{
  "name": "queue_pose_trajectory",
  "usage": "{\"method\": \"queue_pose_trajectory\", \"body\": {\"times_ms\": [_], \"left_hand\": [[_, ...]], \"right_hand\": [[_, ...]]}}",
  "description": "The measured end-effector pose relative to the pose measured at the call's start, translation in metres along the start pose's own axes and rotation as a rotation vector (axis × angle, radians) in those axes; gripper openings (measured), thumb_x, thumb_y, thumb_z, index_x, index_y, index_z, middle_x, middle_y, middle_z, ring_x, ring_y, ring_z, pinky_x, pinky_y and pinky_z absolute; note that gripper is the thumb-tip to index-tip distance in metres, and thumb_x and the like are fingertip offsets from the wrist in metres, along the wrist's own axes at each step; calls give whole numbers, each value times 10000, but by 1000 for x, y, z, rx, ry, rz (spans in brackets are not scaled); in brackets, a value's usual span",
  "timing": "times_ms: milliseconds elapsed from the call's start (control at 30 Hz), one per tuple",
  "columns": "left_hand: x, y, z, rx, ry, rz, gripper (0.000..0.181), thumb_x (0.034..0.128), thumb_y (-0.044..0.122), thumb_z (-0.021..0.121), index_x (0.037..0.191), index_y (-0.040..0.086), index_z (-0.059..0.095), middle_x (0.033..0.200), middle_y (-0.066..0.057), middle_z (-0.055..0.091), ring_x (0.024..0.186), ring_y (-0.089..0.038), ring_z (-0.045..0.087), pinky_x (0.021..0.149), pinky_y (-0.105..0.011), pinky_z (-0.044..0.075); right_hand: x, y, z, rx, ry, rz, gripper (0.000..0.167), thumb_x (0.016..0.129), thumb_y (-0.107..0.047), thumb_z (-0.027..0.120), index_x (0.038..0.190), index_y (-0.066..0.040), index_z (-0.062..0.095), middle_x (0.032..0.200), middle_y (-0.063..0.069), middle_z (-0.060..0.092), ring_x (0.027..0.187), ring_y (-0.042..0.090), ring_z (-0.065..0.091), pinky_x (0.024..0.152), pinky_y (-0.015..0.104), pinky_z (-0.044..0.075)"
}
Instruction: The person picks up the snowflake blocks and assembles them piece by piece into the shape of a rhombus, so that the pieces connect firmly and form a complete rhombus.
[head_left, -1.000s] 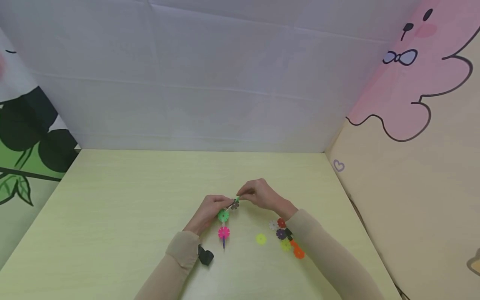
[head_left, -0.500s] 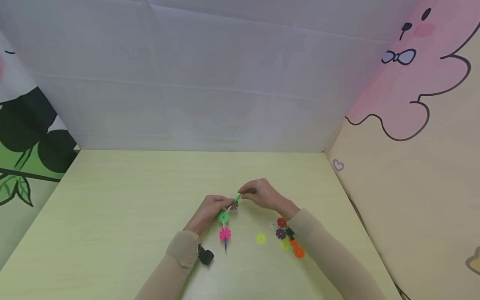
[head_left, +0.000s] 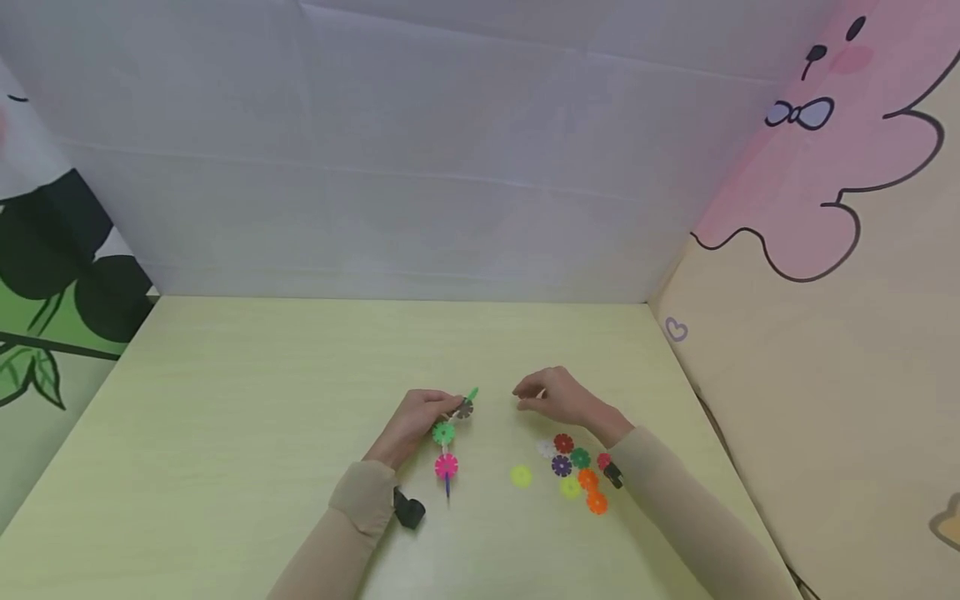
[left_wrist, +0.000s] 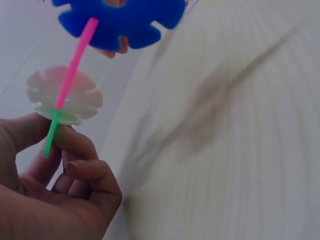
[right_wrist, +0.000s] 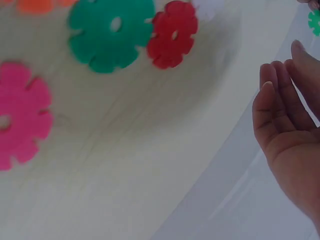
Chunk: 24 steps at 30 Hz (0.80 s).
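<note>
My left hand (head_left: 408, 425) pinches a chain of notched plastic snowflake discs near its upper end. From the fingertips down run a grey disc (head_left: 466, 410), a green disc (head_left: 444, 433), a pink disc (head_left: 446, 465) and an edge-on blue disc (head_left: 447, 485). A bright green disc (head_left: 472, 393), seen edge-on, sticks up from the grey one. The left wrist view looks along the chain, with the blue disc (left_wrist: 130, 25) nearest. My right hand (head_left: 561, 397) hovers to the right, apart from the chain, fingers loosely bent around nothing; its empty palm (right_wrist: 292, 145) shows in the right wrist view.
Right of centre lie several loose discs: red (head_left: 563, 443), white (head_left: 547, 449), purple (head_left: 561, 466), dark green (head_left: 581, 458), orange (head_left: 597, 502), yellow (head_left: 571, 487) and pink (head_left: 603, 460). Another yellow disc (head_left: 521, 476) lies apart. A white wall backs the table (head_left: 300, 358).
My right hand has let go of the bright green disc and drawn away to the right. That disc stays on the chain, which my left hand still holds almost in place.
</note>
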<state>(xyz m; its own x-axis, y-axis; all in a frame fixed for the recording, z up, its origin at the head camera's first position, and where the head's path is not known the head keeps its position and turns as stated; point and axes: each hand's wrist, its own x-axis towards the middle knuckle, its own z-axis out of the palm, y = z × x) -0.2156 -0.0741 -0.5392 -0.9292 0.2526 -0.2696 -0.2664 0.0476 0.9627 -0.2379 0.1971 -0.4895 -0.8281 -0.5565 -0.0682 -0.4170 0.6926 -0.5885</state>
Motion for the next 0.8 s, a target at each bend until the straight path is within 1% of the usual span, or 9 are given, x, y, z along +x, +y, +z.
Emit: {"method": "queue_pose_trajectory", "body": {"times_ms": [133,300,400,633,800], "left_hand": [[1,0,-1,-11,-1,-2,207,859,251,720,909,54,756,901,-59,691,855,-176,515,710,-305,404],[2,0,-1,-19,18,-16,228,851,258,730,914,39,749,915,-66,670,859,-184,512,712,-304,408],[2,0,-2,-20,29,-12,244,850,256,732,923,24,745,916,-68,664,864,-191,516,720,-306,409],[0,2,-3,-22,38,-10,226,859,227,723,916,10,742,910,-70,660,854,-186,515,707,-303,406],[-2,4,-3,-30,43,-9,225,860,222,722,918,5,742,915,-71,657,851,-188,515,706,-301,405]], "right_hand": [[-15,11,-5,-11,-32,37,218,875,-155,708,1064,-46,714,968,-12,692,856,105,621,767,303,505],[-31,24,-10,-46,-43,43,212,847,-141,738,1038,-51,720,953,-4,692,825,102,612,764,309,508],[-38,31,-11,-53,-48,47,219,835,-137,750,1033,-50,721,954,4,692,813,102,609,763,312,508],[-52,37,-9,-21,-86,164,278,803,-179,787,1062,-101,724,972,-43,669,841,143,566,772,313,490],[-63,42,-5,1,-83,196,268,792,-206,799,1041,-144,720,968,-68,633,863,161,540,775,329,484]]}}
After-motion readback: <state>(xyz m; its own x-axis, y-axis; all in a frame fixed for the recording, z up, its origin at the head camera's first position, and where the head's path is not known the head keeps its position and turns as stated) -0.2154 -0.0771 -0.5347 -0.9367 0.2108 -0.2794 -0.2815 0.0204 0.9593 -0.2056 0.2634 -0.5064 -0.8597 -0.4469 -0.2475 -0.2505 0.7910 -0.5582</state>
